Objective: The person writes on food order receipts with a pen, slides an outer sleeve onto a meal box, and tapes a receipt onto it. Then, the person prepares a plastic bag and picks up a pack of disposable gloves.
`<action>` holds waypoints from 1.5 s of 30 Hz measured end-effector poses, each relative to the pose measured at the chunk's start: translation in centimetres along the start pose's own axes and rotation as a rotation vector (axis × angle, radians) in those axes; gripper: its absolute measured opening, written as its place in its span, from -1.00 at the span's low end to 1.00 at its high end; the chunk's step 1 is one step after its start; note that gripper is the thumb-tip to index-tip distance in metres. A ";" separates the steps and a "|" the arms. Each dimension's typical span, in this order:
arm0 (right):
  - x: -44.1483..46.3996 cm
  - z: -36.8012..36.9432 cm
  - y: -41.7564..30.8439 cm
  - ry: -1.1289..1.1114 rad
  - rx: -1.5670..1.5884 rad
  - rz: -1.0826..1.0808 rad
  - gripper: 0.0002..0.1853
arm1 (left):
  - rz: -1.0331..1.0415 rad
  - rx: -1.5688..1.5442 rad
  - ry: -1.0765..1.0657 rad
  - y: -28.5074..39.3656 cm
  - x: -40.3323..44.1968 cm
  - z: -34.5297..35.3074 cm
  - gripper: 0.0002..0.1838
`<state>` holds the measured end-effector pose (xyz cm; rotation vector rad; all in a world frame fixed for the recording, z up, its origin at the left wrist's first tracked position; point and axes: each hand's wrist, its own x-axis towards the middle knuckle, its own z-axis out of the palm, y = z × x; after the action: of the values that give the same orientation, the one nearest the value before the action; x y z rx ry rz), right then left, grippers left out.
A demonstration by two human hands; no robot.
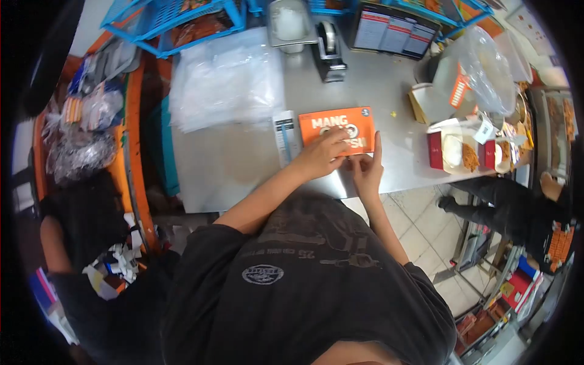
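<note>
An orange box [315, 126] with white lettering lies on the steel table [231, 164], near its front edge. My left hand [321, 153] rests on top of the box, its fingers spread over the lettering. At the box's front right corner is my right hand [367, 170], with the index finger stretched along the right side and the other fingers curled at the front edge. A paper slip [286, 137] lies just left of the box.
Clear plastic bags [225, 79] lie at the back left. Behind the box are a tape dispenser [330, 55] and a metal container [291, 24]. Food boxes [453, 152] stand at right. Blue baskets [176, 27] line the back. Other people are at far left and right.
</note>
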<state>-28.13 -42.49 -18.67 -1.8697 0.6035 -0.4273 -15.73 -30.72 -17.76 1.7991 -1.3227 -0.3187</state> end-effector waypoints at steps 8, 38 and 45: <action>1.1 -1.7 2.4 -0.090 -0.390 -0.505 -0.60 | -0.138 -0.108 0.375 -0.3 -2.3 -2.2 -0.82; 18.9 4.8 -5.0 0.000 -0.625 0.019 -0.78 | -0.296 -0.667 1.001 0.4 0.9 -10.5 -0.76; 20.1 4.8 -1.6 -0.046 -0.630 0.097 -0.75 | -0.428 -0.759 0.973 3.6 -0.8 -11.3 -0.82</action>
<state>-8.91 -50.22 -18.70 -2.4221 0.8612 -0.1302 -11.14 -24.83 -8.48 1.2493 -0.0814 -0.1019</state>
